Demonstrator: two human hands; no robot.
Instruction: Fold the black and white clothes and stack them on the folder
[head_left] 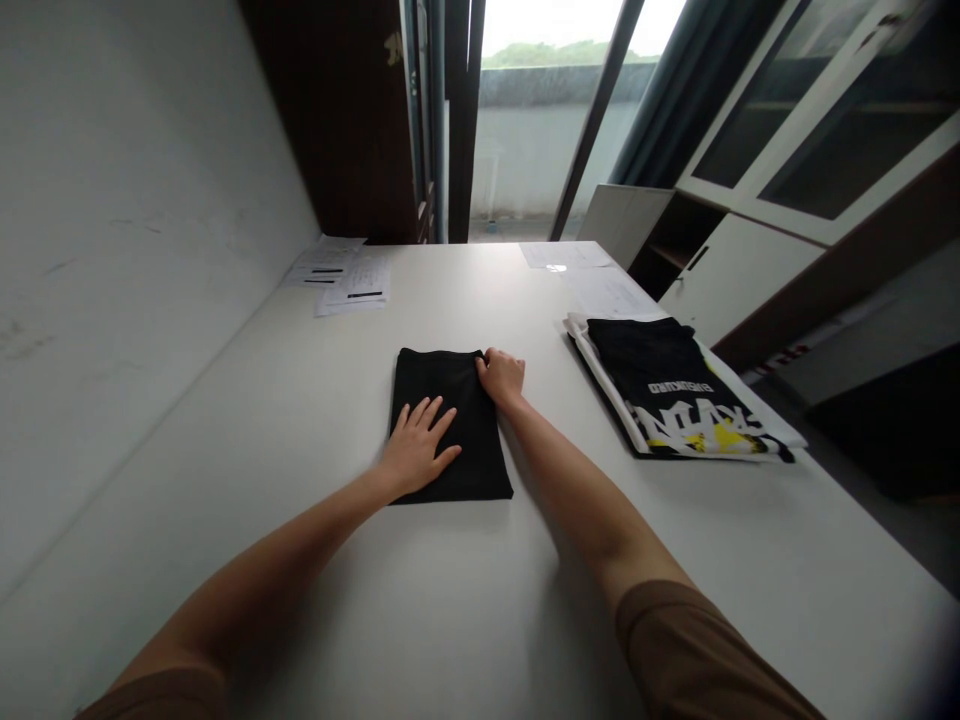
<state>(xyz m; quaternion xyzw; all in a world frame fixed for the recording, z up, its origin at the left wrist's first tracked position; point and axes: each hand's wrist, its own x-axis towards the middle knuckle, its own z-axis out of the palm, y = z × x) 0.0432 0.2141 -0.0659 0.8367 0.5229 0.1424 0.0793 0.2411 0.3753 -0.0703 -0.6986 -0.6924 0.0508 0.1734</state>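
Observation:
A black garment (469, 455), folded into a flat rectangle, lies on the white table (450, 600) in front of me. My left hand (416, 447) rests flat on its left part, fingers spread and pointing away from me. At the far right corner of the cloth, my right hand (502, 376) has its fingers curled, with thumb and fingertips pinching the edge. What kind of garment it is cannot be made out from the folded shape.
A stack of folded shirts (645, 360), the top one black with white and yellow print, lies to the right. Paper sheets with pens (360, 285) are at the far left, more papers (600, 280) at the far right. A wall (135, 250) borders the left side.

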